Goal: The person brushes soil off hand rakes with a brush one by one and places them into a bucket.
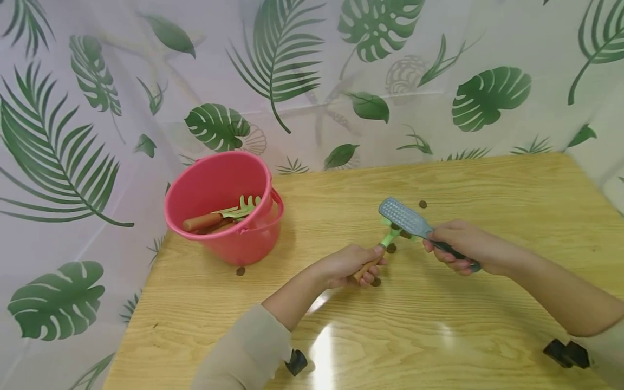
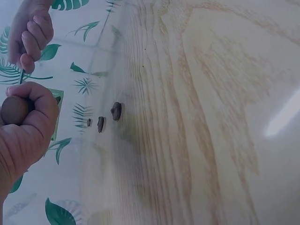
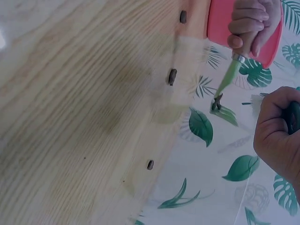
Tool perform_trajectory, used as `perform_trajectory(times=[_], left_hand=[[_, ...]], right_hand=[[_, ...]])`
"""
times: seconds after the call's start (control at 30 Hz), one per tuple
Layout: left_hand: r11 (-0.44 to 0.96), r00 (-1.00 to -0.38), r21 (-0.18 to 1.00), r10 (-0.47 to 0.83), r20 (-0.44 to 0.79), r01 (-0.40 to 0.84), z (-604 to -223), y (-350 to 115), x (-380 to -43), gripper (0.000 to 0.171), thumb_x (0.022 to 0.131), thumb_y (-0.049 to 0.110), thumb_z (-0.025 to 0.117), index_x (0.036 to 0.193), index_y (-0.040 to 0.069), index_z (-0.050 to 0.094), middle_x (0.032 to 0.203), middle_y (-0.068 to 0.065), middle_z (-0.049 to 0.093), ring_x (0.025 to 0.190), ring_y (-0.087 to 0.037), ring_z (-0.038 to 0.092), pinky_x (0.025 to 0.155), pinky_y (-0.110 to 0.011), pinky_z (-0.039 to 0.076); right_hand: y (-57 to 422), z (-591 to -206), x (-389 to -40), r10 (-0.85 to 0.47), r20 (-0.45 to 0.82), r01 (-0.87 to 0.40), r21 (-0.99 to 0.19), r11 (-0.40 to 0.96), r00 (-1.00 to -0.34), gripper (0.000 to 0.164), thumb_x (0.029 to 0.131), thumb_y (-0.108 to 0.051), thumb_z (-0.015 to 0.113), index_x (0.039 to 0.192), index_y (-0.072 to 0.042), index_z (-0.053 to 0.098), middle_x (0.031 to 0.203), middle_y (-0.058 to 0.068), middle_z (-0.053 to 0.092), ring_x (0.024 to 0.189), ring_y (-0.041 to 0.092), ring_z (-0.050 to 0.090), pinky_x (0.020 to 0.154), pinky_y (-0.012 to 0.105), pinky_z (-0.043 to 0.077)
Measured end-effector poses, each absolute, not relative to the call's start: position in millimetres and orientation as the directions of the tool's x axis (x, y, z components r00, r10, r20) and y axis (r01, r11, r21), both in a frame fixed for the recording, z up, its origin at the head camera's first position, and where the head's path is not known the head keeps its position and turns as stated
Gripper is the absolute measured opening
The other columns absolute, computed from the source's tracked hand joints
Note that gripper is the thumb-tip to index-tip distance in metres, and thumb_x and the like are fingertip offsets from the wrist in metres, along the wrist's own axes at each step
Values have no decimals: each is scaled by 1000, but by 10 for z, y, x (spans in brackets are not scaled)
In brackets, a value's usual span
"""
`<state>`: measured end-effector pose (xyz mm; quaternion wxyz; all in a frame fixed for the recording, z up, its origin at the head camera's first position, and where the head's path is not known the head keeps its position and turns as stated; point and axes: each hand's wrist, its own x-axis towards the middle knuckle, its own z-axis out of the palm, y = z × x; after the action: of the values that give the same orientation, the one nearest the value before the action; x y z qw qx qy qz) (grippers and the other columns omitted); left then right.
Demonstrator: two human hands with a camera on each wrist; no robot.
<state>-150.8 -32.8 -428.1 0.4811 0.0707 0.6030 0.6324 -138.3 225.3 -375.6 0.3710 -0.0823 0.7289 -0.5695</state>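
Observation:
My left hand (image 1: pixel 348 265) grips the wooden handle of a small green hand rake (image 1: pixel 390 237), held up over the table. Brown clumps (image 3: pixel 217 101) sit on the rake's head in the right wrist view. My right hand (image 1: pixel 463 246) holds a grey brush (image 1: pixel 404 216) by its dark handle. The brush's flat, dotted head overlaps the rake head in the head view, partly hiding it. Several dark brown lumps (image 1: pixel 423 204) lie scattered on the wooden table (image 1: pixel 487 325) around the hands.
A pink bucket (image 1: pixel 248 244) stands at the table's back left, tilted in view. Inside it are wooden-handled green tools (image 1: pixel 244 208). Leaf-printed sheeting (image 1: pixel 312 70) rises behind the table and along its left side. Another brown lump lies in front of the bucket.

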Motion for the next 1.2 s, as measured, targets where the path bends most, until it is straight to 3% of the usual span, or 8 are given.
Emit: perform_trajectory(times=[0.27,0.5,0.9,1.2], left_hand=[[213,-573,845,652,-497,-491,-4268,-361,-1505,46,101,35,42,112,-9,50,63,4,43,51,-6,38,52,-19,37],[225,-563,856,671,-482,-465,-4241,-397,-1504,41,102,33,41,108,-7,50,63,3,42,51,-5,37,51,-17,35],[232,-600,871,647,-471,-433,-4212,-451,-1479,49,102,31,40,119,-14,47,65,3,41,51,-5,36,49,-16,34],[253,-623,880,628,-466,-403,-4298,-457,-1468,36,102,31,41,100,-4,51,63,3,41,50,-5,35,48,-17,31]], right_hand=[[2084,-3808,-1482,-538,-463,293,-880,373,-704,27,101,-20,32,89,-2,48,56,-6,39,39,3,33,39,18,31],[1976,-3910,-1549,-500,-474,305,-871,384,-724,23,98,-16,34,89,0,49,55,-6,40,39,4,34,38,18,31],[1952,-4036,-1550,-502,-487,335,-869,365,-715,24,98,-16,31,91,1,47,55,-5,40,39,3,33,39,18,30],[1965,-4107,-1456,-479,-477,324,-871,368,-737,25,99,-15,30,92,3,47,55,-5,41,39,4,34,38,18,30]])
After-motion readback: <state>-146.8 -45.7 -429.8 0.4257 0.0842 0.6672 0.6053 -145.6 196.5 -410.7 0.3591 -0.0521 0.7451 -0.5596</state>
